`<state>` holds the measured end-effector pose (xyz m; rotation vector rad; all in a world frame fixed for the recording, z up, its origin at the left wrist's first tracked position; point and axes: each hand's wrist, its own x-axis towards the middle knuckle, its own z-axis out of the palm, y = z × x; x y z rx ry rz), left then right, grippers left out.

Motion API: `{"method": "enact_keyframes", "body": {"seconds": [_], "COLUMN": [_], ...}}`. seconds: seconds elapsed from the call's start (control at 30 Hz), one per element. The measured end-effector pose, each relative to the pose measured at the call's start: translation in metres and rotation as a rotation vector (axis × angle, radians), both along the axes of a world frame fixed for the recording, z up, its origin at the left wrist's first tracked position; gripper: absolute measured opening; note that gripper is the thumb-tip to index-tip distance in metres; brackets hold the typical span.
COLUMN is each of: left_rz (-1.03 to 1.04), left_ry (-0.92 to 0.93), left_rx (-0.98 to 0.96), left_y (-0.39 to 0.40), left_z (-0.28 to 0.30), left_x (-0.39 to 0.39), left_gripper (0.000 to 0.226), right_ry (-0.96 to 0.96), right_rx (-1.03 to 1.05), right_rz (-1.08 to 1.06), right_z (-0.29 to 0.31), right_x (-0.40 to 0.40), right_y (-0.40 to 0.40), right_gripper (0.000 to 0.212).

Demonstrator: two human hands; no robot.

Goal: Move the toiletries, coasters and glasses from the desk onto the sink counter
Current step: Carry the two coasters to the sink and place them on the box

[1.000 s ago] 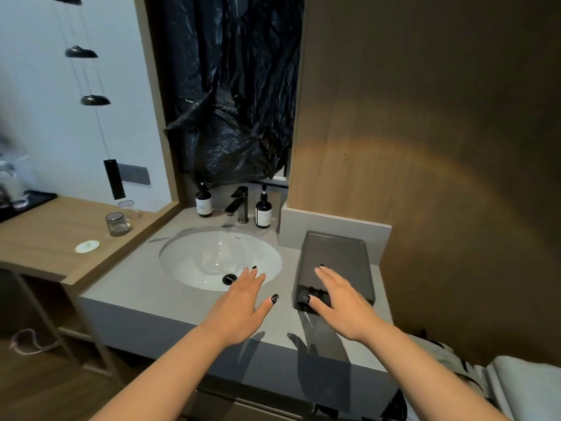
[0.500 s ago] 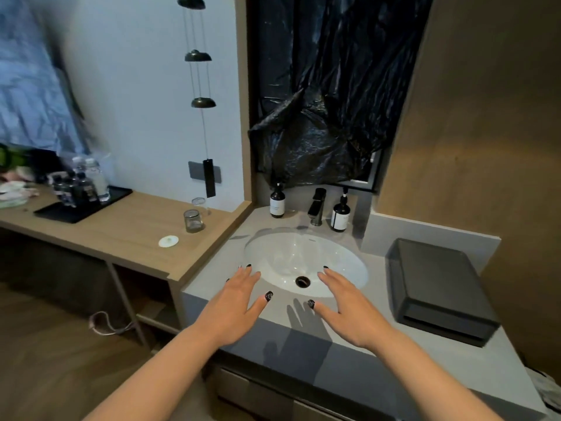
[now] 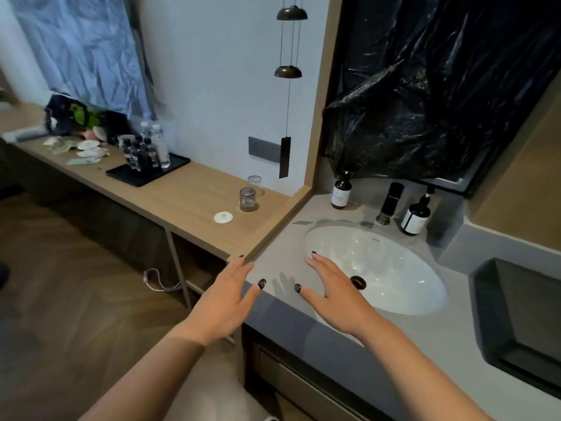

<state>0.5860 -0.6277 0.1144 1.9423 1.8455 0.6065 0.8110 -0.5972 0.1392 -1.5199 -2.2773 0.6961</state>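
Two clear glasses stand on the wooden desk (image 3: pixel 188 202) near the wall: a darker one (image 3: pixel 249 199) in front and a taller one (image 3: pixel 254 183) behind. A round white coaster (image 3: pixel 223 217) lies just left of them. Farther left are white packets and coasters (image 3: pixel 88 150). The grey sink counter (image 3: pixel 282 253) with a white basin (image 3: pixel 394 268) adjoins the desk on the right. My left hand (image 3: pixel 224 302) hovers open at the counter's front left corner. My right hand (image 3: pixel 331 293) hovers open over the basin's near rim. Neither holds anything.
A black tray (image 3: pixel 148 171) with several small bottles sits on the desk. Two dark pump bottles (image 3: pixel 341 191) (image 3: pixel 416 215) flank a black faucet (image 3: pixel 390 203). A dark box (image 3: pixel 516 323) lies on the counter's right. A hanging lamp cord (image 3: pixel 285 156) drops by the wall.
The view has swung left, showing more of the desk and its far clutter. Both hands have shifted left along the counter, staying open and empty.
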Motion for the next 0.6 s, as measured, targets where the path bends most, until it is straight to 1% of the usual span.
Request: {"method": "enact_keyframes", "body": {"seconds": [0.2, 0.37, 0.6], "left_rz": [0.082, 0.050, 0.087], "left_ry": [0.009, -0.025, -0.040], "left_rx": [-0.050, -0.070, -0.100], "left_y": [0.057, 0.117, 0.180], "left_z": [-0.006, -0.007, -0.015], "left_x": [-0.029, -0.056, -0.090], "left_gripper": [0.060, 0.061, 0.060], "right_ry": [0.015, 0.023, 0.023], "right_rx": [-0.031, -0.062, -0.132], "right_rz": [0.029, 0.017, 0.017], "right_z": [-0.010, -0.013, -0.017], "right_x": [-0.038, -0.064, -0.108], "right_y": [0.060, 0.122, 0.194], "right_gripper": [0.064, 0.064, 0.064]}}
